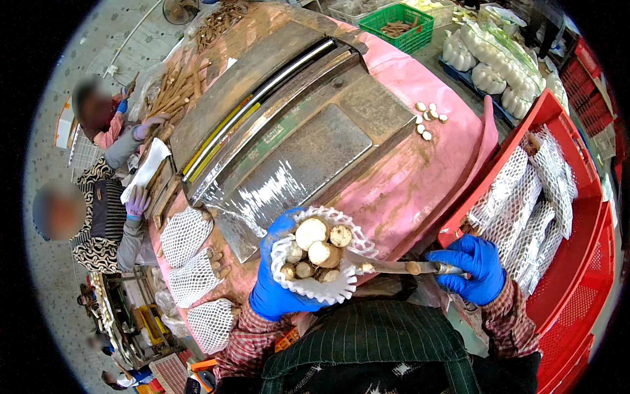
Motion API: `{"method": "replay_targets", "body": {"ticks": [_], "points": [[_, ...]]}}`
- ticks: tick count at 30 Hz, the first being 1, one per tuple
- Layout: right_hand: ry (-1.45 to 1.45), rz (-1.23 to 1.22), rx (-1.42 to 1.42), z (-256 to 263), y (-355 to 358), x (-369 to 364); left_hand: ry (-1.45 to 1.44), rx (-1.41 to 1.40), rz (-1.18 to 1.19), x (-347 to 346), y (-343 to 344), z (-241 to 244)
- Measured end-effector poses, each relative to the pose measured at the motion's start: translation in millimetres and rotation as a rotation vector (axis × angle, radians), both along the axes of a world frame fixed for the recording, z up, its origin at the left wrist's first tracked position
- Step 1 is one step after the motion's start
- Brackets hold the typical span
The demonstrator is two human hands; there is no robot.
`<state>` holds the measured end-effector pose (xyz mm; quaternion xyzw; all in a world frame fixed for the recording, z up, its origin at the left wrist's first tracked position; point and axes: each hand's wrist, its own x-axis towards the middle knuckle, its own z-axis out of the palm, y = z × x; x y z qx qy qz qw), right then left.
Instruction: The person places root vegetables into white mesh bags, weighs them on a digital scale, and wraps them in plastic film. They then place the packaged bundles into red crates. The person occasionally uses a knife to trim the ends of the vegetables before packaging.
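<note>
My left hand [280, 295], in a blue glove, grips a bundle of long pale roots [319, 252] wrapped in a white foam net sleeve [339, 294]. The roots' round ends face up, several cut white and some still brown. From the right, the blade of a knife [386, 266] reaches the bundle's edge. My right hand [470, 268], also blue-gloved, holds that knife by its handle. A small cut root piece [413, 268] rests on the blade, and another pale bit [367, 267] lies nearer the bundle.
A metal film-wrapping machine [344, 143] stands on the pink-covered table [418, 177]. Root slices [427, 135] lie at the far right. Netted bundles [197, 278] are on the left. A red crate [566, 290] holds wrapped bundles [512, 197]. Two people work across at left, one holding a white sleeve [147, 167].
</note>
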<state>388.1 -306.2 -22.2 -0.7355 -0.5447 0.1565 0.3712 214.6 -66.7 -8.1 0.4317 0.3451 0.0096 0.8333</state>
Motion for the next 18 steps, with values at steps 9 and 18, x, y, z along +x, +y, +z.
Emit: {"method": "replay_targets", "body": {"ticks": [9,18], "points": [[-0.181,0.142,0.066,4,28,24,-0.141,0.861,-0.221,-21,14,-12],[-0.333,0.175,0.065,16,52,34,0.013,0.937,-0.122,-7,-1,-2]]}}
